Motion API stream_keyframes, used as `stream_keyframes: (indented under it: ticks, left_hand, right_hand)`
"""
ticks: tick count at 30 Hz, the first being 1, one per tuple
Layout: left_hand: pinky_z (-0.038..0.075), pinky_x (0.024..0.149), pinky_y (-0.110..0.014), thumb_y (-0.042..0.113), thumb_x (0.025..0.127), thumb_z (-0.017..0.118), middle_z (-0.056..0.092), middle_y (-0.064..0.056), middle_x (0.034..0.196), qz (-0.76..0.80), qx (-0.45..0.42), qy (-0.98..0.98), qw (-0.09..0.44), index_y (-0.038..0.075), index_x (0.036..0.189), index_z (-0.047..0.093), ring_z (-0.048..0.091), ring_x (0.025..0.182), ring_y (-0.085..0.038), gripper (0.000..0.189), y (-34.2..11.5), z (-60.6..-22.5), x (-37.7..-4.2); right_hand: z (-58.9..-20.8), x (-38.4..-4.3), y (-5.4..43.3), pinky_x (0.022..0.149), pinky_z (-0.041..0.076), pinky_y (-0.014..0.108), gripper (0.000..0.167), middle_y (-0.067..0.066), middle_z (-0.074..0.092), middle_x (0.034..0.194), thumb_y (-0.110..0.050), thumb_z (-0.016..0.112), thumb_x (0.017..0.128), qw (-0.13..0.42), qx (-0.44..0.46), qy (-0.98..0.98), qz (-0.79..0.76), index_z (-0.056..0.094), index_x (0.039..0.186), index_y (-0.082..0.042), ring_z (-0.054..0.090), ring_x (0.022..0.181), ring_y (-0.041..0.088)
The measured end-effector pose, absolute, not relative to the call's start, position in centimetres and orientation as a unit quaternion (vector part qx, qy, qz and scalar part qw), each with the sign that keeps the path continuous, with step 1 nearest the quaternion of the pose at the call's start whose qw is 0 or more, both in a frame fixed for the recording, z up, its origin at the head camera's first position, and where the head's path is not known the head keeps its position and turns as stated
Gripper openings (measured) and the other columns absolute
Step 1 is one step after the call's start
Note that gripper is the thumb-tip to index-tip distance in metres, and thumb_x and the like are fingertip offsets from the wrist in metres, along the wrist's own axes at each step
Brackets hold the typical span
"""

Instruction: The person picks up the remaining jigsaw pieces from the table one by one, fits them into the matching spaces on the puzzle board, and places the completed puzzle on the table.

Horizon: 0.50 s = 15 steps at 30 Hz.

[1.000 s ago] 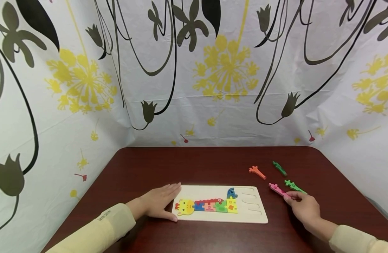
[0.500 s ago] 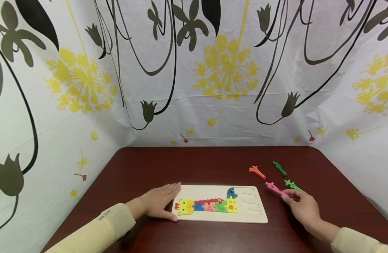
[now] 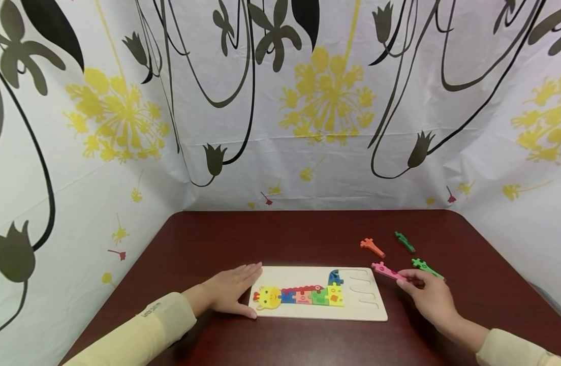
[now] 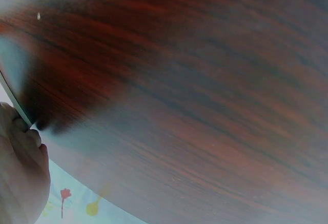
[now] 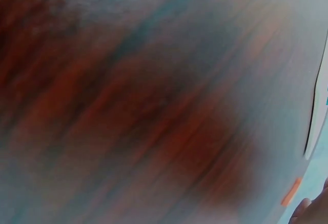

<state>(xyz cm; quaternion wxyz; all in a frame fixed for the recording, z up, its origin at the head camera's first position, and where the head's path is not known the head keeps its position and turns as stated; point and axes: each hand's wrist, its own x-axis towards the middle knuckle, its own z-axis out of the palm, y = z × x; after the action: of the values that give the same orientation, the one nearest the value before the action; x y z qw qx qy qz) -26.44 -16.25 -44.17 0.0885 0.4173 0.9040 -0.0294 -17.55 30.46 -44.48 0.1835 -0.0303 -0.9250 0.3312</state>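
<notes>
A pale wooden puzzle board (image 3: 299, 277) lies on the table, bearing a partly filled giraffe (image 3: 268, 298) of coloured pieces along its middle. At the board's right end, thin outlines of long slots show. My left hand (image 3: 232, 292) rests on the board's left edge, fingers straight and thumb at the near corner. In the left wrist view, that hand (image 4: 20, 167) sits at the lower left by the board's edge. Pinched between thumb and fingers of my right hand (image 3: 431, 300) is the end of a pink puzzle piece (image 3: 386, 270); its knobbed end points at the board's right edge.
Behind the right hand lie a light green piece (image 3: 426, 267), a dark green piece (image 3: 405, 242) and an orange piece (image 3: 372, 247). The dark red-brown table (image 3: 271, 236) has a patterned cloth (image 3: 280, 168) hanging behind it and at both sides.
My right hand has moved left with the pink puzzle piece, bringing it from beside the light green piece to near the board's right edge. The left hand has stayed in place.
</notes>
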Motion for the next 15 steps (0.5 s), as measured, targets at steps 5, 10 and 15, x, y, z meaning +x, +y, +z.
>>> stream_keyframes:
  ticks: [5,10,15]
  left_hand:
    - [0.018,0.116,-0.038,0.085,0.08,0.036,0.012,-0.004,0.162,-0.032,0.419,0.903,0.086,0.01,0.157,0.015,0.013,0.146,-0.017,0.109,-16.2,-44.1,-26.5]
    - [0.018,0.116,-0.038,0.084,0.08,0.037,0.013,-0.005,0.162,-0.029,0.421,0.903,0.085,0.01,0.157,0.015,0.014,0.146,-0.018,0.109,-16.2,-44.1,-26.5]
    - [0.018,0.116,-0.038,0.084,0.08,0.037,0.012,-0.004,0.162,-0.027,0.42,0.903,0.088,0.01,0.157,0.015,0.013,0.146,-0.017,0.109,-16.2,-44.1,-26.5]
  right_hand:
    - [-44.1,-17.6,29.7,0.058,0.041,0.025,0.017,0.002,0.064,0.083,-0.014,0.076,0.086,0.203,-0.001,-0.925,0.321,0.073,0.101,-0.006,0.053,0.071,0.011]
    - [-43.9,-17.5,29.1,0.056,0.039,0.025,0.018,0.002,0.061,0.084,-0.014,0.075,0.086,0.182,0.008,-0.928,0.326,0.073,0.102,-0.008,0.048,0.071,0.015]
    - [-43.7,-17.4,28.6,0.057,0.041,0.024,0.017,0.001,0.062,0.087,-0.015,0.076,0.086,0.18,0.017,-0.923,0.341,0.073,0.102,-0.01,0.049,0.072,0.012]
